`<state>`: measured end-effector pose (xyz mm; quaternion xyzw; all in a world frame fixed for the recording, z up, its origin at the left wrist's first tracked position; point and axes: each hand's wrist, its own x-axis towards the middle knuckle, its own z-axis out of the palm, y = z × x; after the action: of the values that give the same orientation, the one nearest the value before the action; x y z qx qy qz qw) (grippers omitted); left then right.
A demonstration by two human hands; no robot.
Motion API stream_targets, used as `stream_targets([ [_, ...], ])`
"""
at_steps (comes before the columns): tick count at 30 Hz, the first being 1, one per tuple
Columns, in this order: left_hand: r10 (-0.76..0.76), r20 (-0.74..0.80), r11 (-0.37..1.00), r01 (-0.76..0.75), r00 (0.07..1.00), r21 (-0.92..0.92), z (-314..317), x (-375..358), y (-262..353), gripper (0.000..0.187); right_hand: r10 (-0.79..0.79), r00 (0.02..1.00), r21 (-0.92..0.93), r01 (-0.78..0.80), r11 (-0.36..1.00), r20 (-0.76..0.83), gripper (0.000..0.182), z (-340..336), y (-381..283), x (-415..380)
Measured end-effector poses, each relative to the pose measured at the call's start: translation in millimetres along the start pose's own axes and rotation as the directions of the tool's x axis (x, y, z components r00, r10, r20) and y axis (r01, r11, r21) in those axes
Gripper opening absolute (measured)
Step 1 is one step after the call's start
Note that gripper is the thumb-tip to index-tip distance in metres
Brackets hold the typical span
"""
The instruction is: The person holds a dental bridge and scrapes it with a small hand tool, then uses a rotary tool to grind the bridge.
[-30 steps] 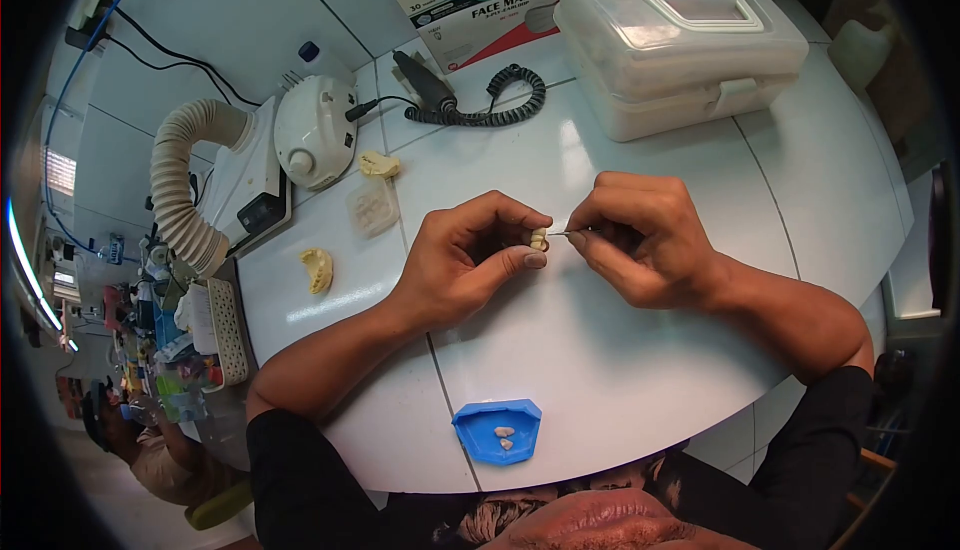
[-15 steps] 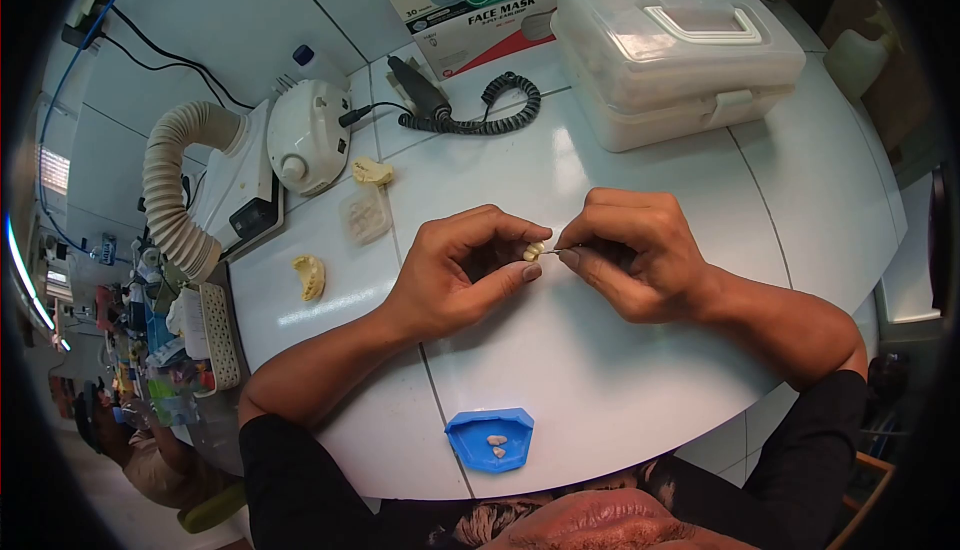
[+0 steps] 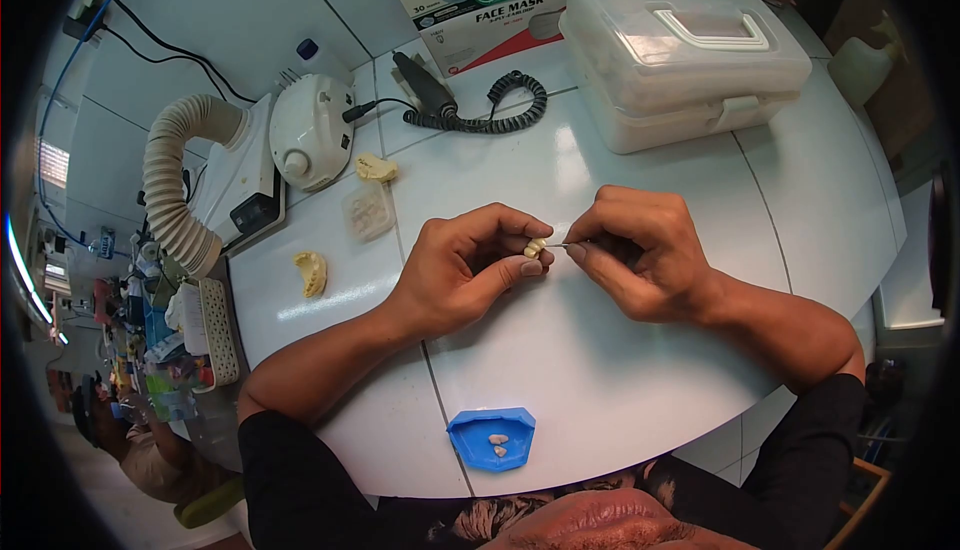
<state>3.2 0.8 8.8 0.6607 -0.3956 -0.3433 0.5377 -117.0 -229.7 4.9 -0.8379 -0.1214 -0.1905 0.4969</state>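
Between the thumb and fingers of my left hand (image 3: 465, 268) is a small yellowish dental piece (image 3: 535, 248), looking like a few joined teeth. My right hand (image 3: 645, 255) pinches a thin metal dental instrument (image 3: 558, 245), whose tip meets or nearly meets the piece. Most of the instrument is hidden by my right fingers. Close to the table's front edge lies a blue tray (image 3: 512, 462) with a few small pale tooth-like pieces (image 3: 499, 440) in it.
Yellow dental casts (image 3: 311, 274) and a clear plastic box (image 3: 368, 212) lie to the left. Behind stand a hose unit (image 3: 180, 165), a white control box (image 3: 308, 135), a corded handpiece (image 3: 425, 85), a face mask box (image 3: 490, 35) and a lidded case (image 3: 690, 60). A person sits far left.
My right hand has shifted slightly right, showing more of the instrument's thin tip. The dental piece looks slightly turned in my left fingers. The whole view has moved a little.
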Motion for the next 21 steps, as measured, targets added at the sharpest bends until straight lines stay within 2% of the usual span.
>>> stream_targets([
  [8,0.005,0.028,0.999,-0.006,1.000,0.043,-1,-2,1,0.029,-0.001,1.000,-0.012,0.001,1.000,0.009,0.005,-1,-3,0],
  [11,0.079,-0.020,0.996,-0.078,0.997,0.051,1,0,-8,0.026,-0.006,1.000,-0.012,0.006,1.000,0.012,0.005,-1,-2,0],
  [14,0.044,0.003,0.996,-0.044,0.999,0.077,-2,-2,-4,0.025,-0.013,1.000,-0.008,0.013,1.000,0.006,0.005,0,-1,0],
  [17,0.013,-0.045,0.999,-0.011,0.999,0.035,-3,-2,-6,0.025,-0.001,1.000,0.017,0.001,1.000,-0.013,0.005,1,-1,0],
  [21,0.061,-0.077,0.997,-0.064,0.995,-0.033,-2,0,-10,0.021,-0.022,1.000,0.009,0.022,1.000,-0.001,0.006,-1,1,1],
])
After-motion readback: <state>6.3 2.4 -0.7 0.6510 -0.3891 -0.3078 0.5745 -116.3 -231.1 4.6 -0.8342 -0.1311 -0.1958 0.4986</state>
